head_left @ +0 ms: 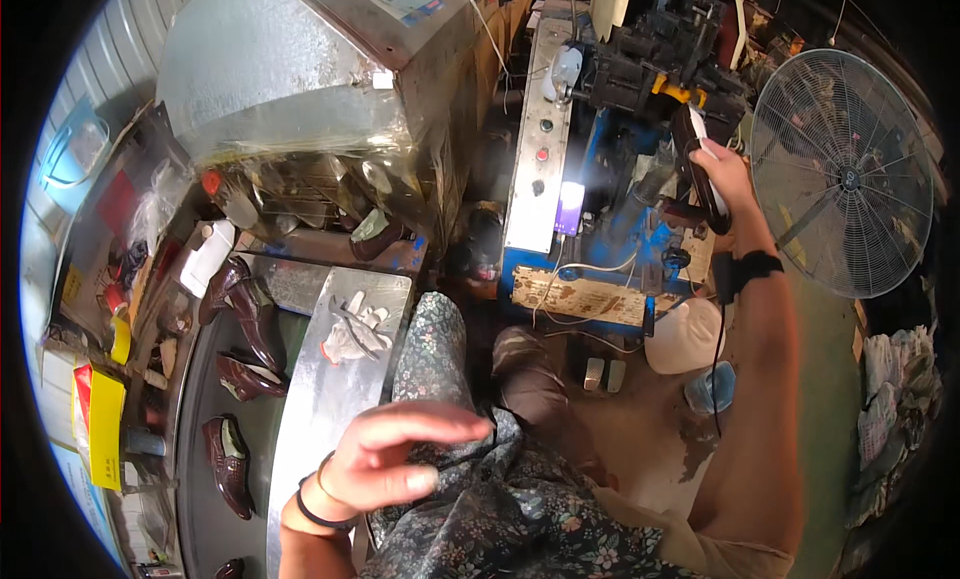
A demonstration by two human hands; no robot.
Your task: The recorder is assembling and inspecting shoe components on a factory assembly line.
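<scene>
My right hand (722, 169) is stretched out to the machine at the upper right, its fingers closed round a dark brown shoe (688, 139) that has a pale underside. The shoe is tilted lengthwise beside the black head of the machine (640, 69); its lower end is partly lost among dark parts. Above my lap, my left hand (395, 459) hovers with fingers stretched and thumb apart, holding nothing. To its upper left, a white glove (345, 341) and a metal tool like pincers (362, 329) lie on a metal-topped ledge (310, 429).
Several glossy brown shoes (228, 464) stand along a dark conveyor belt (195, 409) on the left. A large metal hood (270, 69) rises behind it. A caged fan (848, 179) stands at the right. Below the machine are a white jug (685, 339), a blue container (710, 387) and a foot pedal (603, 375).
</scene>
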